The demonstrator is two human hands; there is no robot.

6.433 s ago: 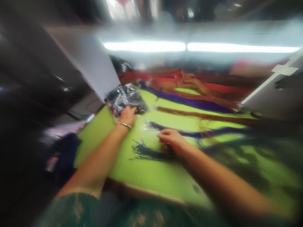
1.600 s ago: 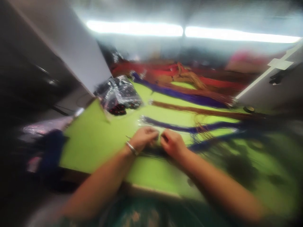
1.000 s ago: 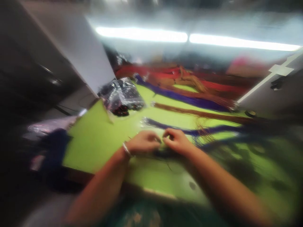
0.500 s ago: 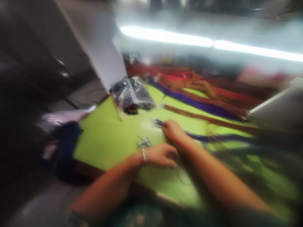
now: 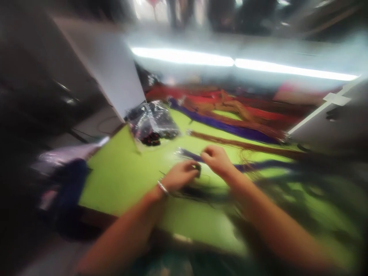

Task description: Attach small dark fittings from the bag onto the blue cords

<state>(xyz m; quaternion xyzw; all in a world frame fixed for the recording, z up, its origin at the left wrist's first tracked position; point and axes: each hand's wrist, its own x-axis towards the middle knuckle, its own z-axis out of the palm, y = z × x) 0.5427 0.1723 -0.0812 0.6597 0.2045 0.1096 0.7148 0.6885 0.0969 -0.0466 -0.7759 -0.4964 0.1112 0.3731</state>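
My left hand (image 5: 181, 174), with a bracelet at the wrist, is closed at the fingertips on a small dark thing above the green table (image 5: 115, 176). Dark cords (image 5: 198, 193) trail below it to the right. To its right, my right hand (image 5: 215, 158) is pinched over a blue cord bundle (image 5: 189, 154); what its fingertips hold, if anything, is too blurred to tell. The bundle's silvery tips lie left of that hand, and the rest runs on to the right behind the wrist.
A plastic bag of dark items (image 5: 153, 122) lies at the back left. Brown cords (image 5: 230, 141), purple cords (image 5: 227, 124) and red cords (image 5: 253, 111) stretch across the back. White panels stand on both sides.
My left hand has risen and now has a dark thing at its fingertips. My right hand has moved off the end of the blue bundle. The camera view has shifted slightly.
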